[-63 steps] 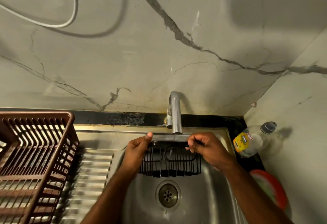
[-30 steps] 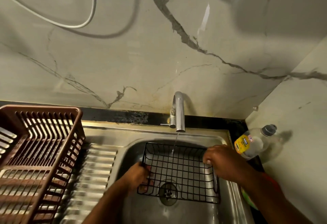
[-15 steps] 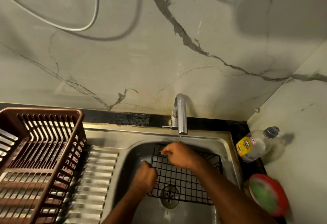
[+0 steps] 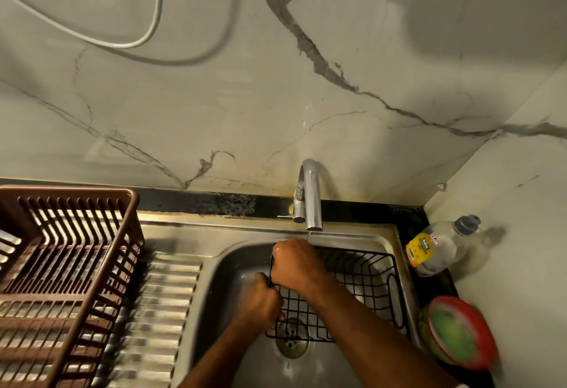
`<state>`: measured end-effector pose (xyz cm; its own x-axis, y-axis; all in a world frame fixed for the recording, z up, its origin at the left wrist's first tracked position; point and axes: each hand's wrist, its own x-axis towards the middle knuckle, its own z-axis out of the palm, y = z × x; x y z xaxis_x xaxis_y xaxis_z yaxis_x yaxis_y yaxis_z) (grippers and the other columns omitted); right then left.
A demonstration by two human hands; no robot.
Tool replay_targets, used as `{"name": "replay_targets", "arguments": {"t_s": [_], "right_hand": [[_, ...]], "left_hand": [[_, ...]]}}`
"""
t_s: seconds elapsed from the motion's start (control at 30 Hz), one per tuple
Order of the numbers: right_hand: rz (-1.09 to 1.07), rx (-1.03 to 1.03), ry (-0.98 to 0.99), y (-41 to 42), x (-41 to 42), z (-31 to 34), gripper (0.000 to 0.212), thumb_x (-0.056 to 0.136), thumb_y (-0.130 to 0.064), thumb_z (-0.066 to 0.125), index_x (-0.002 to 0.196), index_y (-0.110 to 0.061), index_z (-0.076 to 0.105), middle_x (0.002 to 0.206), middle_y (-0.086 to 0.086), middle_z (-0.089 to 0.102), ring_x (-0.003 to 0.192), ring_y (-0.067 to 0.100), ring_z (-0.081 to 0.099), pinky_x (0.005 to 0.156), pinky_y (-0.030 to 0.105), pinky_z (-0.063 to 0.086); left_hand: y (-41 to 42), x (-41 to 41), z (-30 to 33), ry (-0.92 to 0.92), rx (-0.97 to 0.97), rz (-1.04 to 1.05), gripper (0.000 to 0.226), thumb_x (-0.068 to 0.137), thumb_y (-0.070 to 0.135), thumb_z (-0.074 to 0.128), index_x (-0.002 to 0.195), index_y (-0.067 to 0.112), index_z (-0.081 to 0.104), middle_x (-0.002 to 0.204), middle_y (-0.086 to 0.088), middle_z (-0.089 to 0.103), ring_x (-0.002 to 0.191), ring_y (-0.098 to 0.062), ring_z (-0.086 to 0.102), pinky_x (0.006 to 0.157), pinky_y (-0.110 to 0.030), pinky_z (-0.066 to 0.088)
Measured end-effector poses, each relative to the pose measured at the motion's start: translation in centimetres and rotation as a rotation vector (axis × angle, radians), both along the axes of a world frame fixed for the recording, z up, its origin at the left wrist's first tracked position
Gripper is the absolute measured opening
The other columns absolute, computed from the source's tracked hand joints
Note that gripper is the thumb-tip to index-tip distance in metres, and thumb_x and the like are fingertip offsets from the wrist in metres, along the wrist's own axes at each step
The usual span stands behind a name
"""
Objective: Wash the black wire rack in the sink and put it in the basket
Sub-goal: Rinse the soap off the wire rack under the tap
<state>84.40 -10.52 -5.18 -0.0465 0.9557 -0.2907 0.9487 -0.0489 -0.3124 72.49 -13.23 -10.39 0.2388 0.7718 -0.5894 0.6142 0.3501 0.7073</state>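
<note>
Head view, looking down into a steel sink. Black wire rack lies in the basin, tilted, its lower edge over the drain at 6 o'clock of the bowl, its far rim up near the back wall of the basin. Left hand is curled round the rack's left edge, at about 9 o'clock of the rack. Right hand sits just above it at roughly 10 o'clock, knuckles up, fingers folded over the rack's upper left corner (wet sheen on the knuckles); it grips the wire there. The two hands are almost touching. Faucet stands at 12 o'clock of the sink, spout ending directly over the right hand. Brown slatted basket sits at 9 o'clock, on the ribbed drainboard, well apart from the rack. At 3 o'clock, on the dark counter, a clear bottle with yellow label lies on its side; a red-rimmed green dish, blurred, sits at 4 o'clock. Marble-patterned wall behind, white cable looping at 11 o'clock.
</note>
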Motion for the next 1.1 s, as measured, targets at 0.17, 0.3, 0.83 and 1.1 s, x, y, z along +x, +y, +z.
{"name": "replay_targets", "arguments": {"t_s": [0.17,0.3,0.83,1.1], "right_hand": [[-0.203,0.012,0.215,-0.7,4.0,-3.1,0.034,0.092,-0.008,0.062,0.117,-0.028,0.072,0.121,-0.007,0.071,0.113,0.009,0.064,0.101,0.031,0.052],[-0.791,0.106,0.6,-2.3,6.8,-3.9,0.025,0.093,-0.003,0.059,0.098,-0.018,0.078,0.101,-0.002,0.077,0.098,0.013,0.07,0.088,0.027,0.052],[-1.069,-0.392,1.376,-1.8,3.5,-2.9,0.038,0.09,0.007,0.04,0.117,0.003,0.067,0.099,0.013,0.077,0.082,0.023,0.077,0.064,0.032,0.06],[-0.856,-0.682,1.246,-3.4,2.5,-3.0,0.05,0.084,0.006,0.035,0.119,-0.006,0.069,0.109,0.01,0.077,0.107,0.024,0.072,0.088,0.039,0.057]], "left_hand": [[1.6,-1.9,0.8,-0.079,-0.015,0.154,0.022,0.099,0.004,0.044,0.12,-0.005,0.048,0.098,-0.023,0.063,0.069,-0.027,0.061,0.055,-0.03,0.05],[1.6,-2.5,1.2,-0.154,-0.123,0.274,0.016,0.098,0.007,0.046,0.111,0.015,0.047,0.105,-0.021,0.068,0.082,-0.033,0.068,0.062,-0.038,0.051],[0.5,-0.6,2.8,-0.25,-0.074,0.234,0.025,0.096,0.005,0.05,0.108,0.023,0.038,0.107,-0.019,0.068,0.085,-0.037,0.073,0.067,-0.045,0.059],[2.3,-1.1,2.2,-0.237,0.001,0.176,0.035,0.092,0.0,0.051,0.11,0.025,0.067,0.094,-0.004,0.078,0.085,-0.02,0.076,0.082,-0.044,0.062]]}}
